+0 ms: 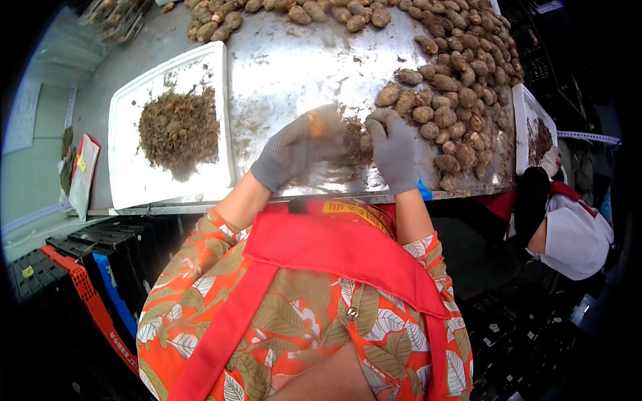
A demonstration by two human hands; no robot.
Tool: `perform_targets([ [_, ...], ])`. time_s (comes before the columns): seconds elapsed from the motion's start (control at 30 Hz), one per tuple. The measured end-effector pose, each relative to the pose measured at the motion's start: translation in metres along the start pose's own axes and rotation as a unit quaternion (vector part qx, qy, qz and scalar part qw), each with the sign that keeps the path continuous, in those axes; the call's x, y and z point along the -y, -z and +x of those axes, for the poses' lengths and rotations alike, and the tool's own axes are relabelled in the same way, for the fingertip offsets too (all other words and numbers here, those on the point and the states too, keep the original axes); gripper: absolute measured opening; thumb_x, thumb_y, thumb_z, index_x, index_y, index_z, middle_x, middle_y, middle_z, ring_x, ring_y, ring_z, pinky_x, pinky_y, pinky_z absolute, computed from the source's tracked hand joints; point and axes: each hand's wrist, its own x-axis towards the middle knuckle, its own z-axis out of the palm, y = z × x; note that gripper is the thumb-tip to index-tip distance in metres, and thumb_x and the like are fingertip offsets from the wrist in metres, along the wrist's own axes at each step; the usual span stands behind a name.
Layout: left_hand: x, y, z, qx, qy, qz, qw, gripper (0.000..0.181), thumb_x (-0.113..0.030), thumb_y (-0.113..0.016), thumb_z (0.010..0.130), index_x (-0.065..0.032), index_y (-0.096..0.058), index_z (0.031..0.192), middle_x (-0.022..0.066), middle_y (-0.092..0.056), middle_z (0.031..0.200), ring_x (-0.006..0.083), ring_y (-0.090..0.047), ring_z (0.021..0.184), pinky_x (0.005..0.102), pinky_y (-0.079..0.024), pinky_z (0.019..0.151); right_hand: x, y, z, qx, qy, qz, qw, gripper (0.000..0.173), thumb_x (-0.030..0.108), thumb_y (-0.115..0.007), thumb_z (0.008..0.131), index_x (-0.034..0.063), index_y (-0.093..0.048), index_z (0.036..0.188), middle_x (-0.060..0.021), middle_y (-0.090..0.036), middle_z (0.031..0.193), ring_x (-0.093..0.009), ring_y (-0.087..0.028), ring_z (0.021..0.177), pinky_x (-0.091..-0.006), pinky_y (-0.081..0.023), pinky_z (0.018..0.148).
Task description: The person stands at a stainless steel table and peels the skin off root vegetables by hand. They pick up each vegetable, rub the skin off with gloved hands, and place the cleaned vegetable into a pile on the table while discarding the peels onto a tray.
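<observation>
Both my hands wear grey knitted gloves and are low over a metal table (281, 65). My left hand (306, 145) is motion-blurred, with an orange patch on its glove; whether it holds anything is unclear. My right hand (393, 148) has its fingers curled by a small brown taro corm (366, 143), partly hidden at the fingertips. Dark fibrous scraps (351, 168) lie on the metal between the hands. Right of my right hand spreads a large heap of hairy brown taro corms (445, 117).
A white foam tray (118, 150) with a pile of brown fibres (178, 130) stands at left. More corms (313, 11) line the far side. At right, a co-worker (577, 230) is beside another white tray (521, 125). Black crates (125, 240) stand below the table at left.
</observation>
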Motion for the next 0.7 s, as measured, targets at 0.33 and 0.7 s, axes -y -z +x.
perform_targets([
  [0.33, 0.009, -0.004, 0.003, -0.083, 0.067, -0.003, 0.994, 0.062, -0.050, -0.041, 0.100, -0.0031, -0.040, 0.140, 0.0167, -0.054, 0.132, 0.0306, -0.061, 0.112, 0.0434, -0.052, 0.092, 0.049, -0.004, -0.002, 0.096, -0.032, 0.047, 0.994, 0.018, 0.013, -0.064, 0.087, 0.0049, -0.068, 0.103, -0.0112, -0.067, 0.084, -0.022, -0.066, 0.077, -0.0321, -0.051, 0.070],
  [0.7, 0.012, 0.006, 0.007, -0.068, 0.094, -0.008, 0.993, 0.061, -0.056, -0.034, 0.100, -0.0064, -0.047, 0.134, 0.0133, -0.056, 0.126, 0.0283, -0.061, 0.113, 0.0416, -0.049, 0.098, 0.024, 0.009, 0.008, 0.032, -0.117, 0.067, 0.990, 0.014, 0.015, -0.068, 0.081, 0.0063, -0.070, 0.092, -0.0097, -0.065, 0.076, -0.021, -0.064, 0.077, -0.0340, -0.050, 0.069],
])
